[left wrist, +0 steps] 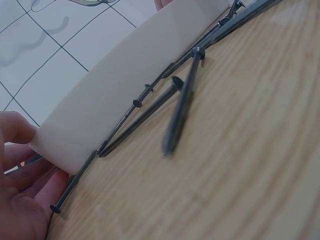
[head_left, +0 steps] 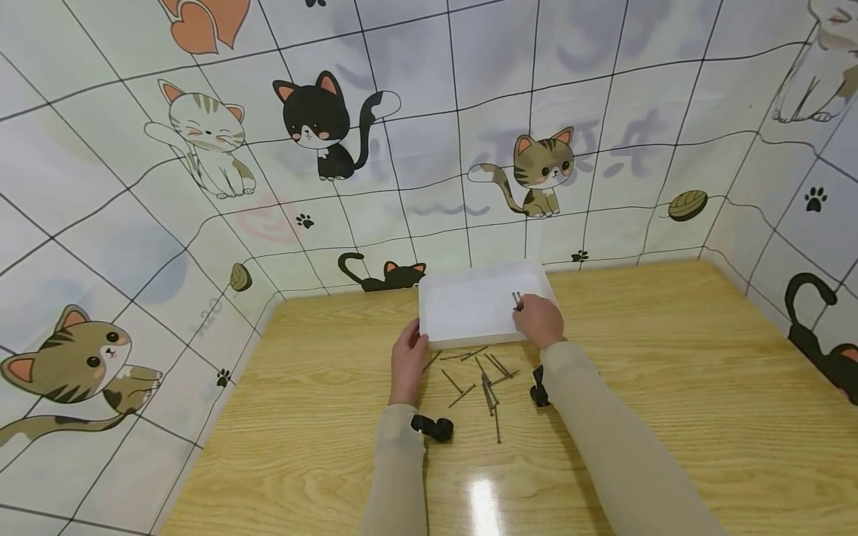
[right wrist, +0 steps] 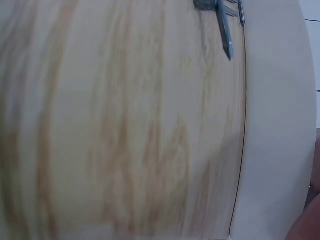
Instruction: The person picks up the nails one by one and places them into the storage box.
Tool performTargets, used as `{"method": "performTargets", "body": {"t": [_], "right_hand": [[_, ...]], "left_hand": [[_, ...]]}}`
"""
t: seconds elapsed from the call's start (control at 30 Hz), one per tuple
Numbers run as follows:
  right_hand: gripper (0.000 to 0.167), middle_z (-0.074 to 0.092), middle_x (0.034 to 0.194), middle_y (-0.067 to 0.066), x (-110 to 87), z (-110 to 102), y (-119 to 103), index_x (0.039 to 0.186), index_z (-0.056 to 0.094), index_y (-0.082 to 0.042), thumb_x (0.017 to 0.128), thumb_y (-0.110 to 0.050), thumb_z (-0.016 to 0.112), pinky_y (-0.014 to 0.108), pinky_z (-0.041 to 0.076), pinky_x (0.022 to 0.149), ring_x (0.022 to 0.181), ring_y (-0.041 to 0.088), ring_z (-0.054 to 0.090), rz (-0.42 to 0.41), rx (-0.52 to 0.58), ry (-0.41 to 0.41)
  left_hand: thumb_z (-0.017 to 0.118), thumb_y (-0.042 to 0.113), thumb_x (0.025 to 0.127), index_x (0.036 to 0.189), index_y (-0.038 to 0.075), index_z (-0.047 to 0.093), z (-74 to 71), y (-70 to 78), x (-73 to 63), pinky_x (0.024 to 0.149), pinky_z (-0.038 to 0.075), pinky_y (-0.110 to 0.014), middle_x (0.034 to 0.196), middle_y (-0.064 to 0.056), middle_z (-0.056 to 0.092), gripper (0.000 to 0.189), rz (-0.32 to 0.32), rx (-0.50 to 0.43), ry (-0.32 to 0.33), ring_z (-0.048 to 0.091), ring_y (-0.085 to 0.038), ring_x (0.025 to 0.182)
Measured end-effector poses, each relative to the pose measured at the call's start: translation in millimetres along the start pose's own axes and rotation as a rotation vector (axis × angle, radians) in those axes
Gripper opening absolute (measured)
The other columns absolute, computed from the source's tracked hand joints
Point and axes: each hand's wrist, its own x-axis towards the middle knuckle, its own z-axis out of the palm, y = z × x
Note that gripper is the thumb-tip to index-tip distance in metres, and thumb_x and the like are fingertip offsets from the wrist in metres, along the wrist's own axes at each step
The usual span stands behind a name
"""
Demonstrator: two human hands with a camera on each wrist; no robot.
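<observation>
A shallow white tray (head_left: pixel 462 305) stands on the wooden table. My left hand (head_left: pixel 407 361) grips its front left corner; in the left wrist view, that hand's fingers (left wrist: pixel 37 175) curl around the end of the tray wall (left wrist: pixel 110 90). Over the right part of the tray, my right hand (head_left: pixel 541 320) pinches a few dark nails (head_left: pixel 516 299) whose ends stick out past the fingertips. The right wrist view catches only a sliver of this hand (right wrist: pixel 305 225) beyond the tray wall (right wrist: pixel 280 120). Several loose nails (head_left: pixel 488 387) lie scattered in front of the tray, some crossing each other.
The light wood table (head_left: pixel 315 417) extends to both sides and toward me. Behind it rises a white tiled-pattern wall covering (head_left: pixel 429 164) with cartoon cats. Black wrist cameras sit on the left sleeve (head_left: pixel 395 476) and right sleeve (head_left: pixel 617 439).
</observation>
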Motion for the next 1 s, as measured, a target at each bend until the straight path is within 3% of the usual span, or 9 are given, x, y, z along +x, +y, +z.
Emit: {"method": "performTargets", "body": {"t": [0.57, 0.83, 1.0], "right_hand": [[0.015, 0.064, 0.077, 0.009, 4.0, 0.8, 0.2, 0.087, 0.063, -0.003, 0.084, -0.017, 0.059, 0.035, 0.044, 0.055, 0.062, 0.020, 0.056, -0.005, -0.040, -0.014], [0.030, 0.050, 0.049, 0.002, 7.7, 3.7, 1.4, 0.058, 0.055, -0.008, 0.083, -0.023, 0.061, 0.028, 0.032, 0.042, 0.045, 0.015, 0.041, 0.018, -0.074, -0.039], [0.034, 0.044, 0.046, 0.000, 8.2, 5.3, 1.7, 0.053, 0.050, -0.011, 0.082, -0.026, 0.062, 0.028, 0.031, 0.040, 0.043, 0.014, 0.037, 0.028, -0.087, -0.040]], "left_hand": [[0.049, 0.021, 0.091, 0.133, 0.013, 0.044, 0.0, -0.1, 2.7, 0.095, 0.035, -0.036, 0.129, -0.003, 0.048, 0.043, 0.001, 0.008, -0.014, 0.044, -0.016, 0.115], [0.049, 0.022, 0.091, 0.132, 0.015, 0.045, 0.1, -1.1, 2.7, 0.095, 0.035, -0.036, 0.128, -0.002, 0.048, 0.042, -0.008, 0.015, -0.011, 0.045, -0.015, 0.114], [0.049, 0.021, 0.091, 0.132, 0.015, 0.045, 0.2, -2.3, 3.0, 0.095, 0.035, -0.036, 0.128, -0.002, 0.048, 0.042, -0.015, 0.018, -0.009, 0.045, -0.015, 0.114]]}}
